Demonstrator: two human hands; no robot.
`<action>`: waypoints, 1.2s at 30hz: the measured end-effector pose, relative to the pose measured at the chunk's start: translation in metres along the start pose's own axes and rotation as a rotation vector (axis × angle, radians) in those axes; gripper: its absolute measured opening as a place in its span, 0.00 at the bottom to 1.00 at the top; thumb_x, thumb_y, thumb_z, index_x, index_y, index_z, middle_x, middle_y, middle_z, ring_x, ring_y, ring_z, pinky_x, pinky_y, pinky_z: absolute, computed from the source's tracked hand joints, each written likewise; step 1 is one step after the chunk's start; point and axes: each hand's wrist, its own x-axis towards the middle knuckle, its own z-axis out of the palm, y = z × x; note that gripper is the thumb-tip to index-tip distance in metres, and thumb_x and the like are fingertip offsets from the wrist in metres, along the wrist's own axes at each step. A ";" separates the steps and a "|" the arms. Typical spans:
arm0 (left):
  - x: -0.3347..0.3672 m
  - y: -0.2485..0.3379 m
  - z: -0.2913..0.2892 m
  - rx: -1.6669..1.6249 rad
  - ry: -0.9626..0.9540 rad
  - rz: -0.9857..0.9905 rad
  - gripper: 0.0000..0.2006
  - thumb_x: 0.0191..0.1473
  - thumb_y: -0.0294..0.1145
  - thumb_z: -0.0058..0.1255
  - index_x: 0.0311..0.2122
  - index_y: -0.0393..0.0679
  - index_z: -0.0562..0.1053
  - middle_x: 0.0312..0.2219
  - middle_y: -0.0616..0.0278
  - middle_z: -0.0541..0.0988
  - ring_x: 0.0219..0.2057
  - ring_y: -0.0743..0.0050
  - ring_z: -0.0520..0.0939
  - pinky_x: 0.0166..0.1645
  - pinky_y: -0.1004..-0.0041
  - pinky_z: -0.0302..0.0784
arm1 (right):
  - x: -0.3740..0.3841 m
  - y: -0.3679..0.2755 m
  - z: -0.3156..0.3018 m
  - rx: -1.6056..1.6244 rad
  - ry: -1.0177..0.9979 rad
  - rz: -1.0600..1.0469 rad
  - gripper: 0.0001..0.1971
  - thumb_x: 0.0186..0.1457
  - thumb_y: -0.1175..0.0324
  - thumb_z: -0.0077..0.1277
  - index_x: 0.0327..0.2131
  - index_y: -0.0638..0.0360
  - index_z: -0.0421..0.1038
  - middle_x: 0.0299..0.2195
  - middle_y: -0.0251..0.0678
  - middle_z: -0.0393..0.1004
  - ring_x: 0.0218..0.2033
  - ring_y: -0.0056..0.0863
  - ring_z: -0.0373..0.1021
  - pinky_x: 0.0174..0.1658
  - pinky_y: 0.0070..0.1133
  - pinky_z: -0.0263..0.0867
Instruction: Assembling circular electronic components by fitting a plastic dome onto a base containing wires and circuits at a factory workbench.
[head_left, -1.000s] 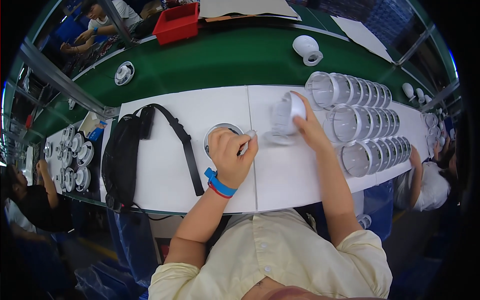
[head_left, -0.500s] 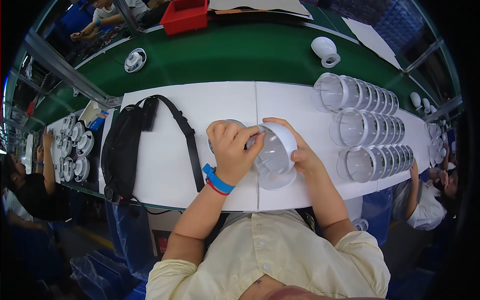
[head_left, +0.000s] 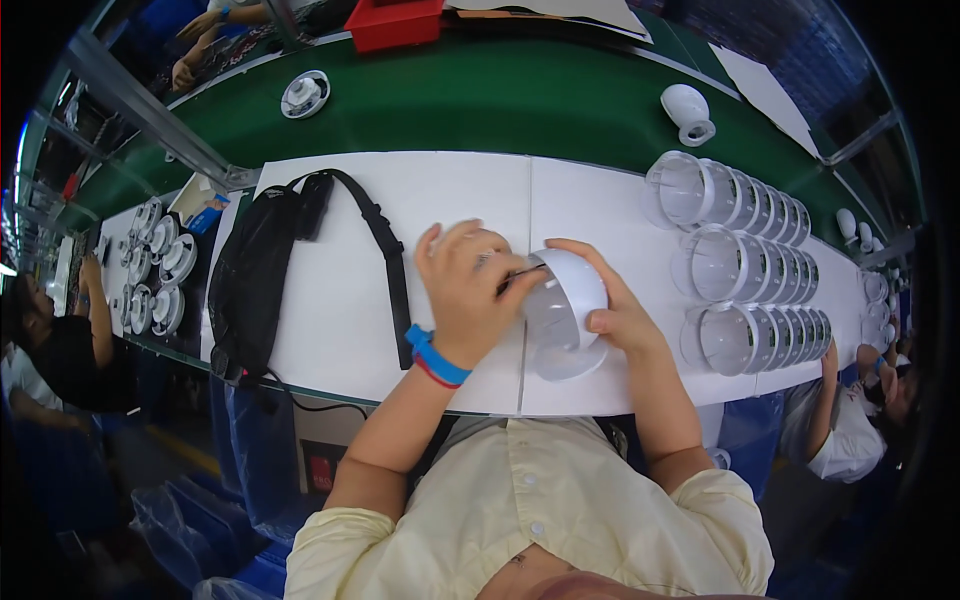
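Over board (head_left: 600,205), right hand (head_left: 625,310) curls round housing (head_left: 580,285).

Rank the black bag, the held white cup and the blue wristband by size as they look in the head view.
1. black bag
2. white cup
3. blue wristband

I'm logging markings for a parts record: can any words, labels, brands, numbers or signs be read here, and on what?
None legible enough to quote.
Red patch under the table: pale marks, too small and blurred.
Rowed clear cups: small dark marks, too small.
Blue packet: pale marks, too small.
White-banded cup in the right hand: no lettering discernible.
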 end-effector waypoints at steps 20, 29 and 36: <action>-0.055 -0.025 -0.016 -1.067 -0.361 -1.245 0.33 0.53 0.15 0.47 0.63 0.36 0.50 0.45 0.49 0.66 0.43 0.57 0.80 0.42 0.65 0.85 | -0.013 0.035 -0.032 -0.982 0.387 -0.614 0.48 0.29 0.67 0.67 0.59 0.58 0.56 0.61 0.45 0.50 0.62 0.43 0.52 0.58 0.31 0.57; -0.095 0.029 0.014 -1.105 -0.090 -1.165 0.37 0.54 0.14 0.47 0.64 0.38 0.43 0.48 0.52 0.61 0.48 0.61 0.77 0.47 0.68 0.81 | -0.030 0.071 0.057 -0.634 0.572 -0.249 0.12 0.47 0.75 0.59 0.37 0.63 0.72 0.31 0.37 0.73 0.31 0.32 0.68 0.35 0.25 0.64; -0.101 0.029 0.015 -1.108 -0.061 -1.075 0.41 0.52 0.11 0.50 0.65 0.38 0.41 0.49 0.52 0.61 0.51 0.62 0.74 0.49 0.71 0.78 | -0.019 0.052 0.052 -1.223 0.421 -0.554 0.06 0.46 0.78 0.56 0.31 0.65 0.73 0.26 0.38 0.74 0.30 0.33 0.70 0.33 0.27 0.66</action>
